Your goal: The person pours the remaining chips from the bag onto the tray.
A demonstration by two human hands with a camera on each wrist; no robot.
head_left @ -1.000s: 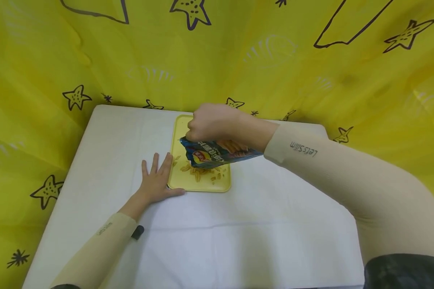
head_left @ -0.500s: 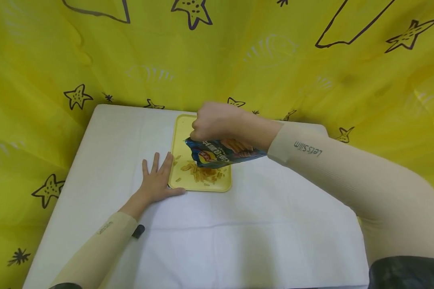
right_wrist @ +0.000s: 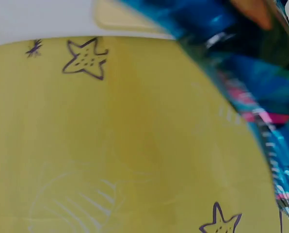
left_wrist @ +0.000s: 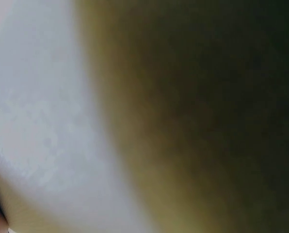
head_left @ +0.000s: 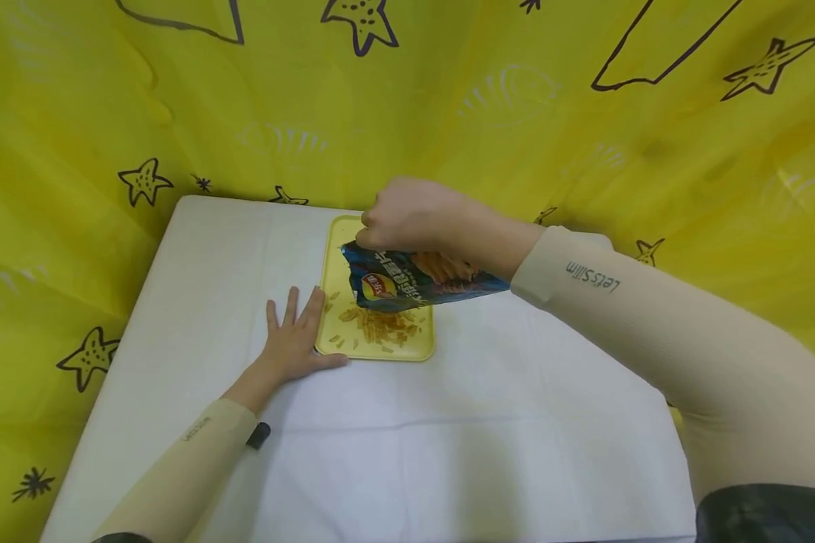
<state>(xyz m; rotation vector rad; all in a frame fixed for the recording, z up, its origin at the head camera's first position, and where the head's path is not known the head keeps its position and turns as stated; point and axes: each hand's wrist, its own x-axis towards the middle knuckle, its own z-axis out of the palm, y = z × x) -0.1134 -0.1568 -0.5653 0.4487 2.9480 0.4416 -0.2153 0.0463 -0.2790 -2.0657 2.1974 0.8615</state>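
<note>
My right hand [head_left: 410, 215] grips a blue chip bag [head_left: 407, 280] by its upper edge, holding it tilted over a yellow tray [head_left: 345, 230]. The bag's torn end points left and down. Beneath it, a pile of broken chips [head_left: 383, 326] lies in the near half of the tray, with a few loose bits to the left. My left hand [head_left: 292, 351] rests with fingers spread at the tray's near left corner, thumb along the near rim. In the right wrist view the shiny chip bag [right_wrist: 241, 58] fills the upper right. The left wrist view is mostly a blurred sleeve.
A white cloth [head_left: 489, 422] covers the table. Behind it hangs a yellow curtain [head_left: 407, 105] with starfish drawings, close to the table's far edge. A small black object [head_left: 259, 436] shows beside my left forearm.
The chip pile on the tray has grown. My right hand has risen slightly with the bag, which shifted right and then back left. My left hand has stayed in place.
</note>
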